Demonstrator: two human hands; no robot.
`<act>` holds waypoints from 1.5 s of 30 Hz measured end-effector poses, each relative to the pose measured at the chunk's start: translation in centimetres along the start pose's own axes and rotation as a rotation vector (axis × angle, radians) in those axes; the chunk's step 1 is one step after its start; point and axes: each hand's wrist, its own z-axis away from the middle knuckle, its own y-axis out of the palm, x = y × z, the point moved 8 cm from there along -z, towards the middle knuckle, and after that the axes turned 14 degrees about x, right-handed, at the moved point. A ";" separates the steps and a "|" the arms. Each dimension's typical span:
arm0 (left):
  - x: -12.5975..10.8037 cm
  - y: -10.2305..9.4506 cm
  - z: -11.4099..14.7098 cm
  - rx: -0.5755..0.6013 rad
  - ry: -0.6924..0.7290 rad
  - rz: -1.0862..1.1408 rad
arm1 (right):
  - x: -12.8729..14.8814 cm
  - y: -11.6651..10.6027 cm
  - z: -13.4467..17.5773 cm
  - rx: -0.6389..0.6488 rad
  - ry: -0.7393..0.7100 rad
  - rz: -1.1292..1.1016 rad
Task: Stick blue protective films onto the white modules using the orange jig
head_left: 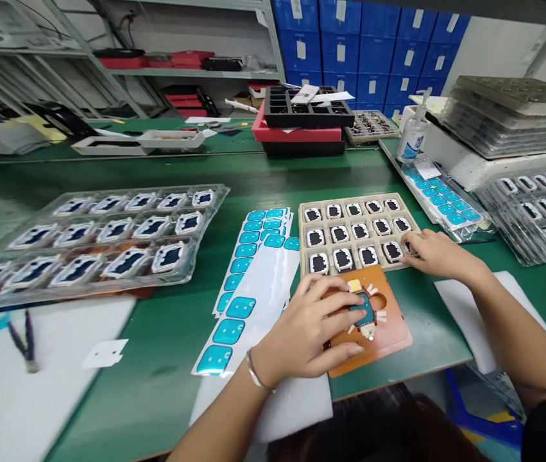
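Observation:
My left hand (318,321) lies over an orange fixture plate (392,337) near the table edge. Its fingers are spread, with fingertips resting on a teal-topped rounded-square part (364,310) seated in the plate's middle, partly hidden by them. Small white tabs and a yellow piece (354,284) surround that part. Farther right, my right hand (434,253) reaches the near right corner of a beige tray (323,222). Its thumb and fingers close around a dark-faced part (408,247) in the corner pocket, mostly covered by the fingers. Similar white-framed parts with black faces fill the other visible pockets.
Sheets of teal stickers (229,331) lie left of the fixture. A clear tray of parts (196,256) sits farther left, near tweezers (27,343). At right are a pump bottle (413,138) and stacked clear trays (537,240). Black and red trays (301,135) stand behind.

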 end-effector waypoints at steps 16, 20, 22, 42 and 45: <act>-0.2 -0.5 -0.2 -0.022 -0.001 -0.040 | 6.5 -1.2 4.0 0.118 -0.517 -0.991; -0.1 -0.4 -0.1 -0.025 -0.002 -0.042 | 8.5 0.2 4.5 0.135 -0.493 -0.783; -0.2 -0.4 -0.1 -0.026 0.009 -0.034 | 8.3 -0.2 4.7 0.021 -0.453 -0.593; 1.5 -2.6 1.2 -0.309 -0.247 0.068 | 11.1 -2.1 7.9 -0.349 -0.873 -0.082; 1.7 -2.3 1.0 -0.261 -0.283 0.059 | 12.0 -1.8 8.2 -0.357 -0.900 -0.065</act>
